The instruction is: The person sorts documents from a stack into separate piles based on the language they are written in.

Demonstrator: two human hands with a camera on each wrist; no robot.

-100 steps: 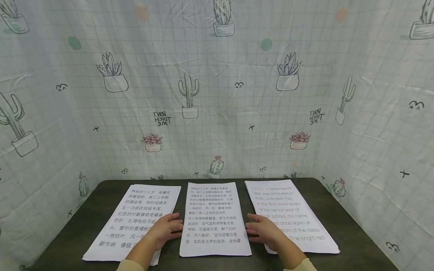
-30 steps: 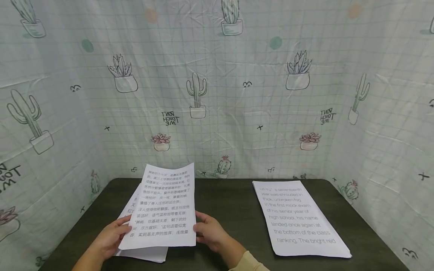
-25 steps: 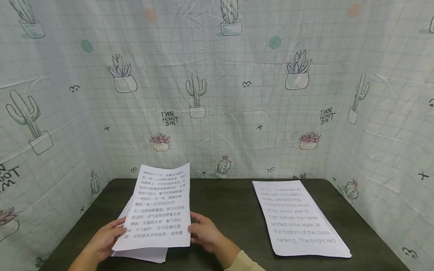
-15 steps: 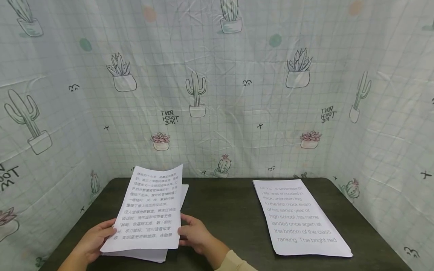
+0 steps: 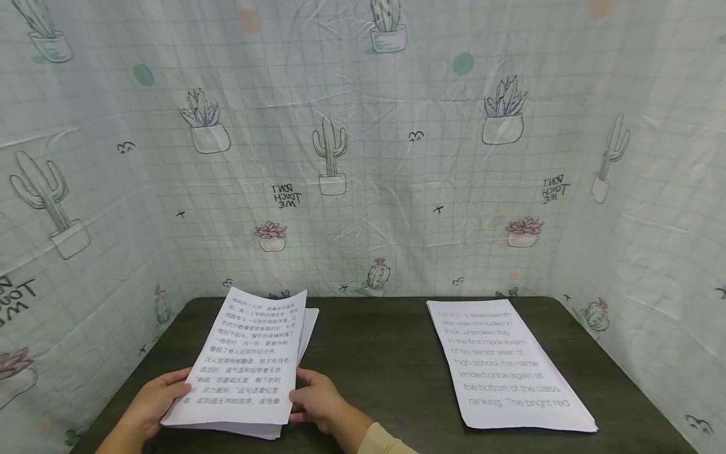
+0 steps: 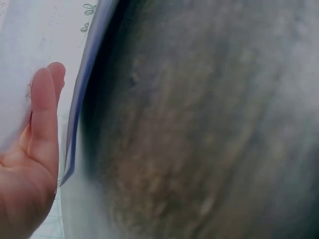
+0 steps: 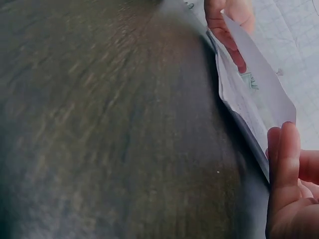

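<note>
Printed paper with Chinese text spans between my two hands at the left of the table, its far end bowed slightly upward. My left hand pinches its left edge near the bottom; my right hand pinches the right edge. Directly beneath lies a stack of paper, mostly covered, showing along the right and lower sides. In the right wrist view a gap separates the held paper from the stack. How many sheets I hold cannot be made out.
A second stack of paper, printed in English, lies at the right of the dark table. Behind and at both sides hangs a pale curtain with cactus drawings.
The Chinese-text paper from the middle of the table has been lifted and carried left over the left stack. In the last half second both hands have lowered it.
</note>
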